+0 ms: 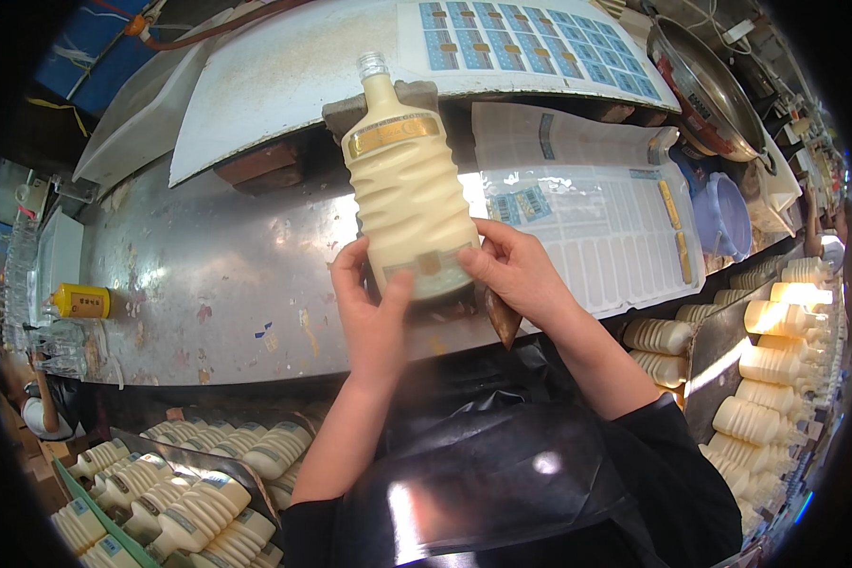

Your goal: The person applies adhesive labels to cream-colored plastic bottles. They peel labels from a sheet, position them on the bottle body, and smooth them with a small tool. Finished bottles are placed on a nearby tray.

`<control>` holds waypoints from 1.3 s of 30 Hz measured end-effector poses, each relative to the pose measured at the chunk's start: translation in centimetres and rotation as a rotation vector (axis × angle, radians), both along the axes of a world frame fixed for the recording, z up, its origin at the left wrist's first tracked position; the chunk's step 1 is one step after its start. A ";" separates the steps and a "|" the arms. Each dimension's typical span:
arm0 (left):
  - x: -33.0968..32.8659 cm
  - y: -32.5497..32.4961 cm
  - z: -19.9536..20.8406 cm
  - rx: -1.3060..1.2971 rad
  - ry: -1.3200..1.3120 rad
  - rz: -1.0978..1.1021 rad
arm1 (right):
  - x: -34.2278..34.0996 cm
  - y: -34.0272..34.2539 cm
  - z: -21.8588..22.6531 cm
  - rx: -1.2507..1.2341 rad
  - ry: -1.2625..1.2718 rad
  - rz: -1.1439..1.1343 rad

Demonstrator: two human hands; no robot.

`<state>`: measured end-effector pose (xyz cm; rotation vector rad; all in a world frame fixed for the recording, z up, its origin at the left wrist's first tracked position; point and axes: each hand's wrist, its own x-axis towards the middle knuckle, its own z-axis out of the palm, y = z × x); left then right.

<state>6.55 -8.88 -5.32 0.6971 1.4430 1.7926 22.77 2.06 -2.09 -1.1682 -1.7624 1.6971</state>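
A cream ribbed bottle with a clear threaded neck lies in front of me, its neck end over a grey block. A gold label wraps its shoulder, and a greyish label sits low near its base. My left hand is closed on the bottle's lower left side, its thumb blurred at the lower label. On the lower right, my right hand grips the bottle with its thumb on that label's end. Below the right palm hangs a brown pointed piece; its kind is unclear.
Label sheets lie on a raised white board. Right of the bottle is a mostly used label backing sheet. A yellow container stands far left, a purple bucket at right. Cream bottles fill crates on both sides.
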 end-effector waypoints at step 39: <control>0.6 1.1 -1.9 -0.045 0.541 0.138 | 0.7 -3.8 -1.4 0.365 0.096 -0.313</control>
